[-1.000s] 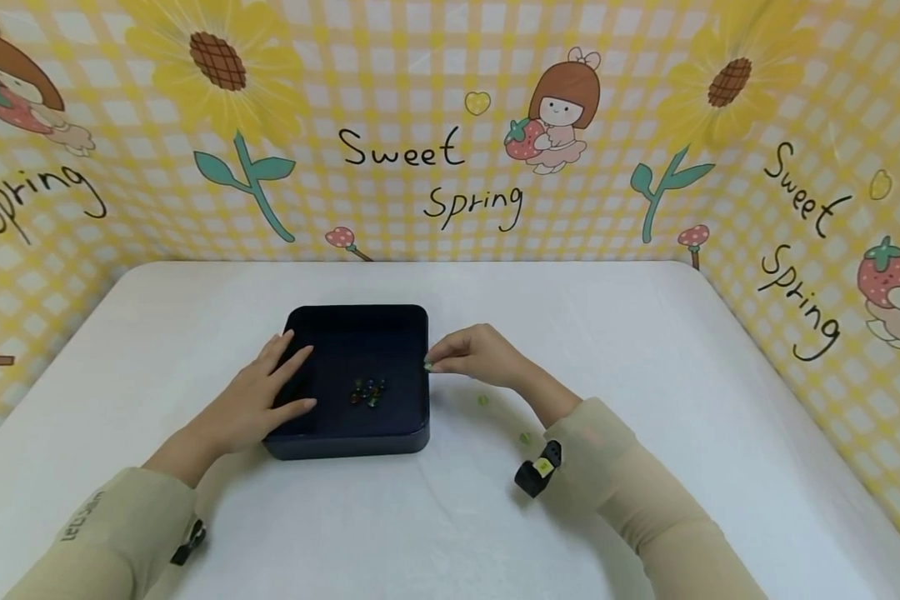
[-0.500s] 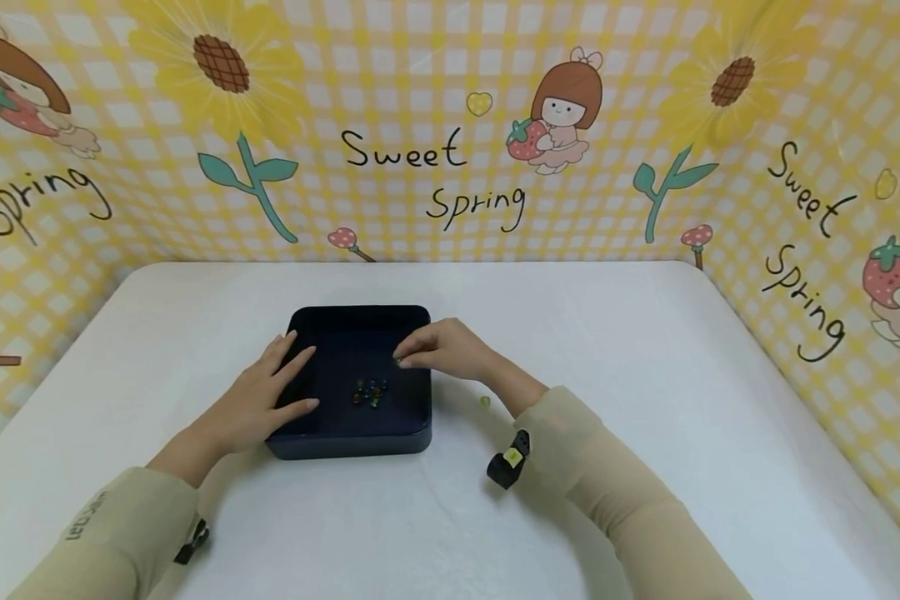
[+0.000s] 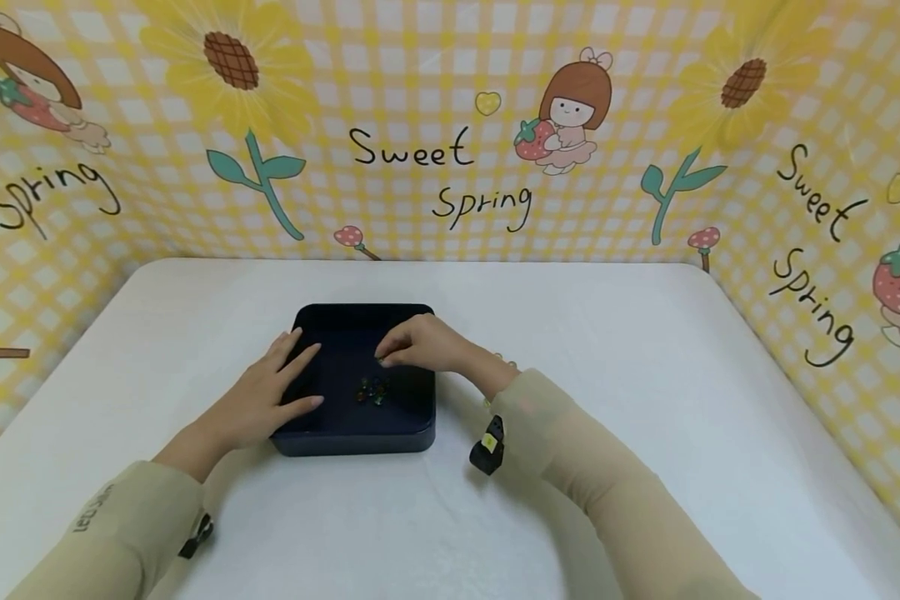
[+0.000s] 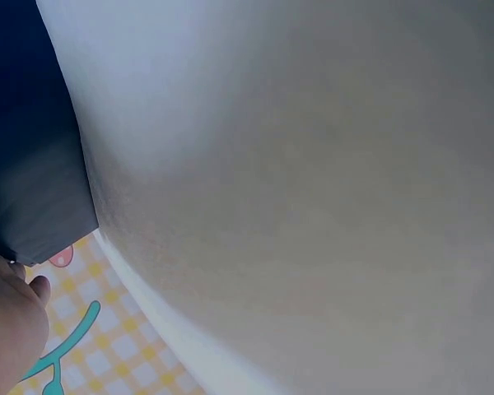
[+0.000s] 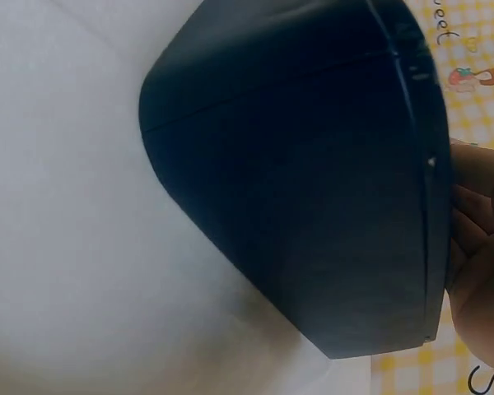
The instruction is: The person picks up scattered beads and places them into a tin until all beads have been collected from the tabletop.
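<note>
A dark navy square tray (image 3: 352, 443) with raised sides stands on the white table. Several small glass marbles (image 3: 372, 391) lie clustered on its floor. My left hand (image 3: 251, 408) rests on the tray's left side, fingers spread and straight; the left wrist view catches part of this hand (image 4: 12, 329) at the tray's wall (image 4: 41, 189). Over the tray's right half, my right hand (image 3: 427, 343) pinches a small greenish marble (image 3: 379, 360) between thumb and fingers, above the cluster. In the right wrist view the tray's outer wall (image 5: 296, 189) hides the fingertips of that hand (image 5: 482, 271).
Beside the tray's right side, a light green marble (image 3: 487, 403) shows partly next to my right sleeve. Small round things, perhaps marbles, peek out behind the right wrist. A yellow checked cloth (image 3: 420, 75) with printed drawings walls in the table's back and sides.
My right hand has carried the marble leftward from outside the tray's right rim to over its inside. My left hand stays at the left side.
</note>
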### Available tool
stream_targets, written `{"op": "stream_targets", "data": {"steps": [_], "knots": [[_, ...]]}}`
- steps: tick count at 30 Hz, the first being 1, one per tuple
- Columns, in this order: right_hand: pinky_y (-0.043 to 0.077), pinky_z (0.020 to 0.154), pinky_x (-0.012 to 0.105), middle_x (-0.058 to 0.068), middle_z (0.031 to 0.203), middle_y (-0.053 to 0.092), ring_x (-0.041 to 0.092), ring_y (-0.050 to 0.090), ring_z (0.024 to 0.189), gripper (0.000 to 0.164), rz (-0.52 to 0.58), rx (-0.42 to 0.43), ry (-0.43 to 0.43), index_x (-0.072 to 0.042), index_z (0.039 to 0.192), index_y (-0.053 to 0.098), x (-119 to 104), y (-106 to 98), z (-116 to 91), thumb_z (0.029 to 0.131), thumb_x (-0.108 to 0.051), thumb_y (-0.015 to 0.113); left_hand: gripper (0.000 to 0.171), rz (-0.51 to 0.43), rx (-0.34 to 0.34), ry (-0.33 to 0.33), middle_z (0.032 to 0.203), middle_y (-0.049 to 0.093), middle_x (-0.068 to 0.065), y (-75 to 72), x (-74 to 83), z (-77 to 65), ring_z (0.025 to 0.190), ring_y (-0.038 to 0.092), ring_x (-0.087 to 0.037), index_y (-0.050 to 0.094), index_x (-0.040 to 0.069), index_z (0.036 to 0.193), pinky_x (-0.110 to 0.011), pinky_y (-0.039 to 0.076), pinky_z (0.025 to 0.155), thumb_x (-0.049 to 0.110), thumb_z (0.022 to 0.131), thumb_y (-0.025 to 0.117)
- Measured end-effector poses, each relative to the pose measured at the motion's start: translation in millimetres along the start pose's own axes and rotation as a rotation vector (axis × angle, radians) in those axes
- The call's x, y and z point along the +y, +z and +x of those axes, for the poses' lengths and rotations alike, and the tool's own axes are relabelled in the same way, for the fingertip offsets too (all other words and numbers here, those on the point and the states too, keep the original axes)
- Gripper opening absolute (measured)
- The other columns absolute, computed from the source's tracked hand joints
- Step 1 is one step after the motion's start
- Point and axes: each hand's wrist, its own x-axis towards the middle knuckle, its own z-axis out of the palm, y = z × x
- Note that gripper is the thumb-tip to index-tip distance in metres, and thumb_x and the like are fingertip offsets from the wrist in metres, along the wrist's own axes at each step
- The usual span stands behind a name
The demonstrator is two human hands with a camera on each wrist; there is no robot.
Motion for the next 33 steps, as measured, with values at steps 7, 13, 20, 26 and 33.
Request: {"op": "stream_targets", "data": {"steps": [7, 13, 20, 26, 33], "knots": [[0.043, 0.067, 0.013, -0.003, 0.084, 0.064, 0.001, 0.056, 0.076, 0.018, -0.078, -0.054, -0.002, -0.006, 0.094, 0.067, 0.0, 1.9, 11.8, 0.079, -0.015, 0.063, 0.074, 0.009, -0.008, -0.006, 0.142, -0.004, -0.016, -0.1, 1.1, 0.7, 0.128, -0.006, -0.031, 0.011, 0.012, 0.14, -0.059, 0.012, 0.094, 0.05, 0.085, 0.043], [0.042, 0.07, 0.013, -0.006, 0.084, 0.064, 0.002, 0.056, 0.079, 0.017, -0.15, -0.107, 0.038, -0.008, 0.094, 0.067, 1.7, 5.4, 21.7, 0.079, -0.016, 0.063, 0.074, 0.008, -0.009, -0.006, 0.142, -0.004, -0.016, -0.2, 0.6, 1.2, 0.128, -0.006, -0.031, 0.01, 0.013, 0.14, -0.059, 0.012, 0.093, 0.049, 0.085, 0.043], [0.042, 0.07, 0.014, -0.004, 0.089, 0.063, 0.003, 0.055, 0.081, 0.016, -0.251, -0.19, 0.067, -0.01, 0.095, 0.066, -1.4, 8.7, 29.6, 0.08, -0.015, 0.062, 0.073, 0.012, -0.001, -0.002, 0.143, -0.003, -0.016, 1.3, -1.0, 0.9, 0.128, -0.006, -0.031, 0.01, 0.014, 0.14, -0.059, 0.012, 0.093, 0.049, 0.085, 0.044], [0.042, 0.07, 0.014, -0.004, 0.09, 0.063, 0.004, 0.055, 0.082, 0.016, -0.318, -0.23, 0.086, -0.011, 0.096, 0.066, -3.0, 11.7, 34.1, 0.081, -0.013, 0.061, 0.073, 0.016, 0.008, 0.008, 0.143, -0.002, -0.016, 2.4, -2.5, 1.5, 0.128, -0.004, -0.032, 0.011, 0.013, 0.14, -0.059, 0.013, 0.093, 0.048, 0.085, 0.044], [0.041, 0.071, 0.014, -0.003, 0.094, 0.062, 0.007, 0.055, 0.085, 0.017, -0.395, -0.271, 0.091, -0.012, 0.098, 0.065, -3.5, 15.3, 37.6, 0.082, -0.013, 0.06, 0.073, 0.013, 0.002, 0.002, 0.143, -0.003, -0.015, 2.4, -2.1, 1.3, 0.128, -0.005, -0.031, 0.011, 0.013, 0.14, -0.059, 0.012, 0.093, 0.049, 0.085, 0.044]]}}
